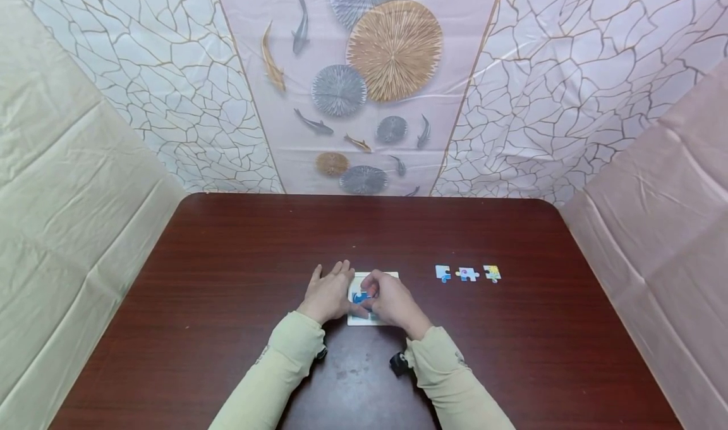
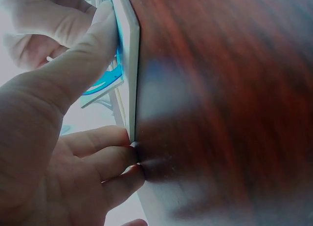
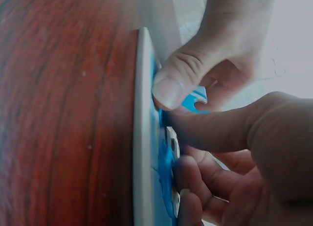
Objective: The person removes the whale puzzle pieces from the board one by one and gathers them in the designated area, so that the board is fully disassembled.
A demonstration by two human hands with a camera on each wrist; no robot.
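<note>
Puzzle board (image 1: 357, 321), white-rimmed, flat on the dark red-brown table (image 1: 244, 246), between both hands. Left hand (image 1: 328, 297) at the board's left edge, fingers extended, released, thumb pressing onto the board. Right hand (image 1: 394, 300) over the board's right part, thumb and fingers curled, pinching a blue puzzle piece (image 3: 167, 174) at its surface. Another blue piece (image 2: 108, 80) tilts up beside the left thumb. Three loose pieces (image 1: 467, 274) in a row, farther right, well apart.
</note>
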